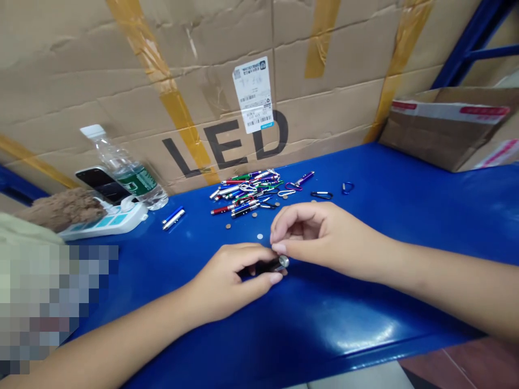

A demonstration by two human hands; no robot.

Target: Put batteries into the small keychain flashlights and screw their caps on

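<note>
My left hand [233,275] is closed around a small dark penlight [274,265], its shiny metal end pointing right. Just above that end hovers my right hand [312,237], thumb and fingertips pressed together; whatever they pinch, if anything, is hidden. Beyond both hands lies a loose pile of small metal penlights [239,192] in red, blue, green, purple and silver, some with clips. Several tiny round discs, among them a pale disc [260,236], are scattered in front of the pile.
A blue and a silver penlight [173,219] lie left of the pile. Loose carabiners, including a black carabiner [321,195], lie right. Farther left are a water bottle [140,181], phone [101,183] and power strip [105,224]. Cardboard [324,108] walls the back; an open box [438,135] stands right.
</note>
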